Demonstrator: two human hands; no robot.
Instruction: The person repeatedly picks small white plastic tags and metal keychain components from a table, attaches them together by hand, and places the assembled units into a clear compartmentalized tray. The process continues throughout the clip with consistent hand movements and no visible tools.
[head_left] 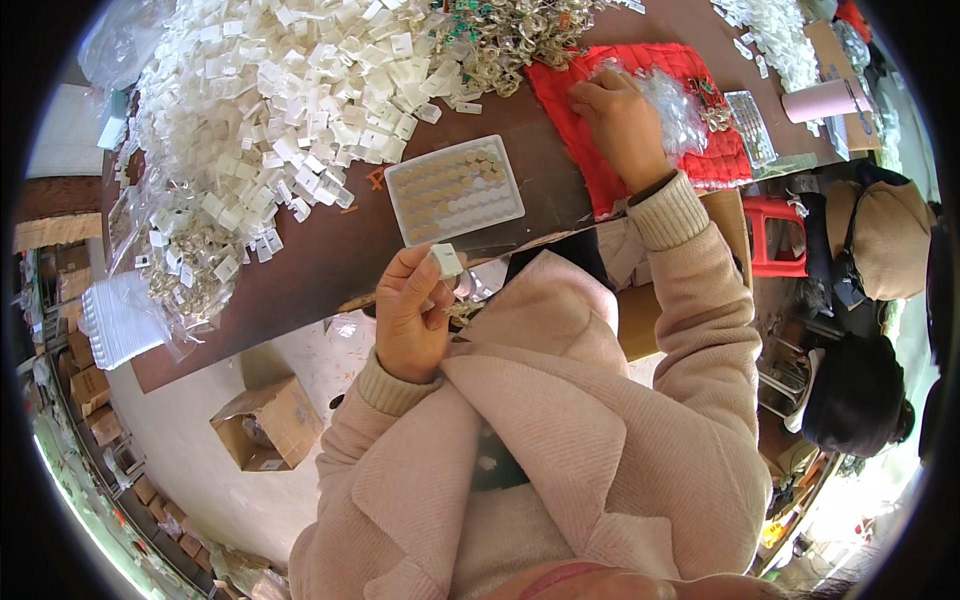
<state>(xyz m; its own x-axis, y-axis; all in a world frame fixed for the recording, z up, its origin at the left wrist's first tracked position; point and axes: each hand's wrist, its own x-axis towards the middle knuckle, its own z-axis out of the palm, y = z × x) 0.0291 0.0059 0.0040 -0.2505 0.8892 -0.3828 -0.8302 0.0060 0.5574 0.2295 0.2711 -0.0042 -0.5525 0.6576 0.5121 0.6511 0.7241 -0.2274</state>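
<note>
My left hand is closed in front of the table edge, thumb and fingers pinching a small white square plastic piece. Some clear and metallic bits show just below that piece, too small to name. Over on the right, my right hand reaches onto a red cloth. Its fingers are bent together beside a crumpled clear plastic bag; whatever they grip is hidden. Between both hands lies a white plastic tray with rows of small round discs, part silvery-tan, part white.
A big heap of white plastic pieces covers the table's left. Clear and metallic fittings are piled at the back. A pink roll lies at the far right, above a red stool. An open cardboard box stands on the floor.
</note>
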